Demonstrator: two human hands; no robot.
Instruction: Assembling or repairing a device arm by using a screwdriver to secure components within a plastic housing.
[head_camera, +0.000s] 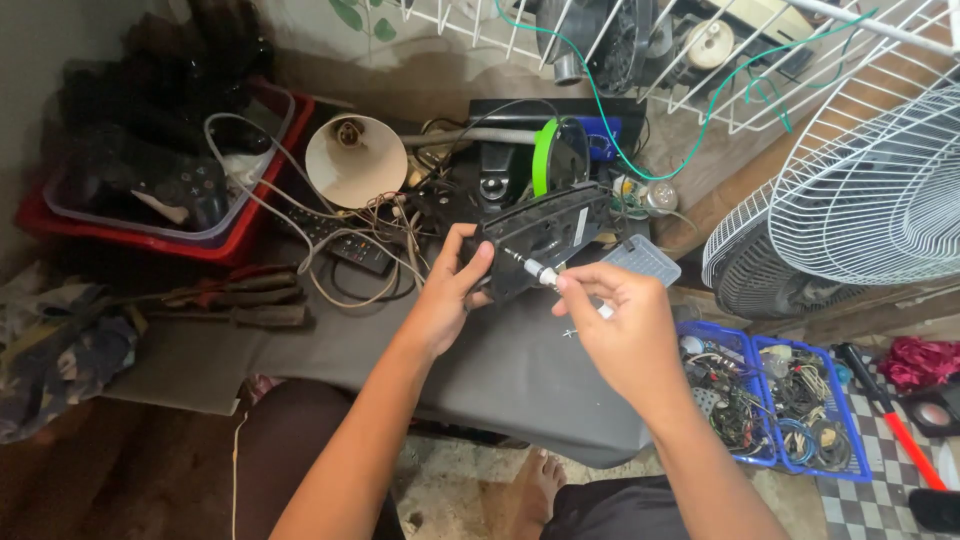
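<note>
nearest the camera, a bare foot (540, 487) rests on a rough concrete floor, with the person's knees at the lower edge. above them lies a low table (500, 370) covered in grey sheet material. to the right of it, on a checkered floor, stands a blue basket (765, 400) filled with tangled wires and small parts, and beside that lies a red-handled tool (900, 425).

over the table, the left hand (450, 290) grips a black plastic device (545, 235) by its lower left end, thumb on top, fingers curled beneath. the right hand (620, 320) is just beside it, thumb and forefinger pinched on a small white plug (540, 270) that touches the device's near edge. the device is held tilted, clear of the table, between both hands.

further back lie screwdrivers (240, 300), a remote control (355, 250), loose cables and a cream lamp shade (355, 160). at far left sits a red tray (255, 215) holding a clear tub with a game controller (160, 180). a white fan guard (870, 190) stands at right, and a white wire rack (760, 70) hangs behind.
</note>
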